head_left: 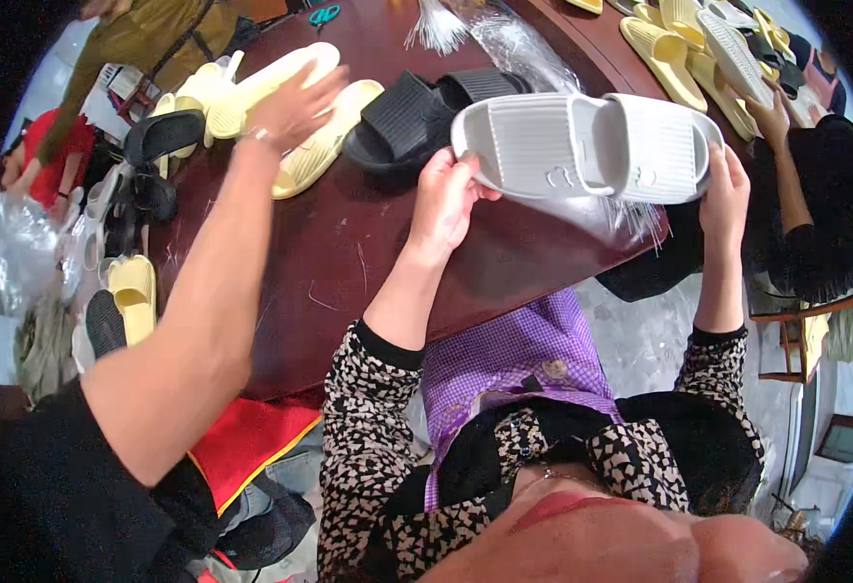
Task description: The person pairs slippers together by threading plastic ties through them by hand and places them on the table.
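Note:
A pair of light grey slide slippers (533, 146), ribbed across the straps, is held up level over the table's near corner. My left hand (444, 202) is closed on the left end, its thumb along the lower edge. At the other end, my right hand (725, 189) grips the rim near the second strap. The two slippers lie end to end, partly overlapping. Just beyond my left hand, a pair of black slippers (412, 121) rests on the table, partly hidden behind the grey ones.
A co-worker's hand (295, 107) reaches in from the left over yellow slippers (324, 146) on the dark red table (339, 282). White ties (436, 27) and clear plastic bags (524, 49) lie at the far side. Another person's hand (771, 117) is among slippers at the right.

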Demonstrator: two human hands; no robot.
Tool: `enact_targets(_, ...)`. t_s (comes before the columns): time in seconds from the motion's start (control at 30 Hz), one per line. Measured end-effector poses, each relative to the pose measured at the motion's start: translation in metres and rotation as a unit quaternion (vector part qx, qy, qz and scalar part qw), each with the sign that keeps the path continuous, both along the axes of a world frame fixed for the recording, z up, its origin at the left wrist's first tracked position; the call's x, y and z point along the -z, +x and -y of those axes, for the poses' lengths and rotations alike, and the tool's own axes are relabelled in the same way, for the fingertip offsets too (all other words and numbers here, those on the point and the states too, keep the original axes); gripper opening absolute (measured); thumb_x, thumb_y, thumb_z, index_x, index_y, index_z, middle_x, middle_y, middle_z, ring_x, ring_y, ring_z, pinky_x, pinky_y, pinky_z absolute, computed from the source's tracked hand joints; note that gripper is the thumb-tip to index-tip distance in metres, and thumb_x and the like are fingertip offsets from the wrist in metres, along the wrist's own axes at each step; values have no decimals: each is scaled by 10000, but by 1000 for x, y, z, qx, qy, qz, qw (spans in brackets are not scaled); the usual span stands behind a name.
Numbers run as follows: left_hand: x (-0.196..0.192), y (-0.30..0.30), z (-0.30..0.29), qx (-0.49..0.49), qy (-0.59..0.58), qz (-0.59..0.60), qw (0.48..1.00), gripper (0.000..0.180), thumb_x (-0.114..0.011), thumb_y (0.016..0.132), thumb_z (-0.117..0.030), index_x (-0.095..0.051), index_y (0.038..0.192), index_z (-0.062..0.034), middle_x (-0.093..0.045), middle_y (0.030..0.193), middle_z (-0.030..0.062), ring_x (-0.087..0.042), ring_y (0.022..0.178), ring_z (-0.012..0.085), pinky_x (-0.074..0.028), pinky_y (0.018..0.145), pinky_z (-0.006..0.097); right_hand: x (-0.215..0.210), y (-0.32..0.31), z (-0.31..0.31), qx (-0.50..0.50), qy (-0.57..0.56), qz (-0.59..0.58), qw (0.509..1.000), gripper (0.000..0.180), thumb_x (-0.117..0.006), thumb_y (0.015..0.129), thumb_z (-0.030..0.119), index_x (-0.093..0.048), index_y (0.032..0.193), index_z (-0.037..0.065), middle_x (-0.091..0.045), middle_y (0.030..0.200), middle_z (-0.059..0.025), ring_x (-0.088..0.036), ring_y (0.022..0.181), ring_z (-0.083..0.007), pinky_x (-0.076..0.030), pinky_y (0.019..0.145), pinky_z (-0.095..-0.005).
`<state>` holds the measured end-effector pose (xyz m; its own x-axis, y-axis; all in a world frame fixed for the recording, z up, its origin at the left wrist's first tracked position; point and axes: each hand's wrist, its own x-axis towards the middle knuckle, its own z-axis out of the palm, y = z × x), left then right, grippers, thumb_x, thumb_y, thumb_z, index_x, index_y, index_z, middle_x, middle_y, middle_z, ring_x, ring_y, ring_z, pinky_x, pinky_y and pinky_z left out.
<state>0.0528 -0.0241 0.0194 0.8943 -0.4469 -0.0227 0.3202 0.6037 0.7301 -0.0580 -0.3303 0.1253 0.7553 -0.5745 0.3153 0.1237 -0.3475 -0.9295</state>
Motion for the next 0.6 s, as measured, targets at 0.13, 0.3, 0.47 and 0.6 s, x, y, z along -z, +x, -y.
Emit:
enact_targets(0.13, -7, -5, 4, 16, 0, 2, 1000, 173, -469, 915, -85, -513, 1036, 31, -615, 894, 101, -603, 698, 159, -512, 585, 289, -1, -13, 3, 19, 18, 7, 1000, 296, -480, 951, 182, -587, 1109, -45, -645, 964, -54, -597, 846, -85, -462, 739, -211)
enact_targets(0.3, -21, -14, -4, -17, 8, 3, 1000, 169, -485, 909, -90, -524, 1029, 22, -614, 883, 87, -595, 693, 137, -507, 573, 273, -2, -14, 3, 1, 65, 13, 998, 297, -473, 953, 175, -575, 1130, -41, -645, 985, -60, -608, 872, -96, -465, 761, -212)
enact_targets(0.47, -35, -35, -26, -93, 26, 1, 995, 169, -486, 914, -107, -532, 1028, 10, -615, 876, 68, -588, 683, 124, -500, 558, 267, 2, -18, -9, -38, 99, 26, 994, 308, -468, 956, 181, -564, 1140, -45, -637, 1023, -76, -612, 902, -122, -470, 786, -231)
enact_targets(0.6, -33, -34, -60, -302, 53, -53, 950, 203, -478, 924, -115, -537, 1066, 17, -622, 900, 78, -615, 753, 162, -520, 648, 285, -5, -41, 29, 73, 82, 67, 992, 320, -468, 956, 194, -560, 1146, -46, -626, 1059, -87, -608, 926, -135, -470, 804, -253)
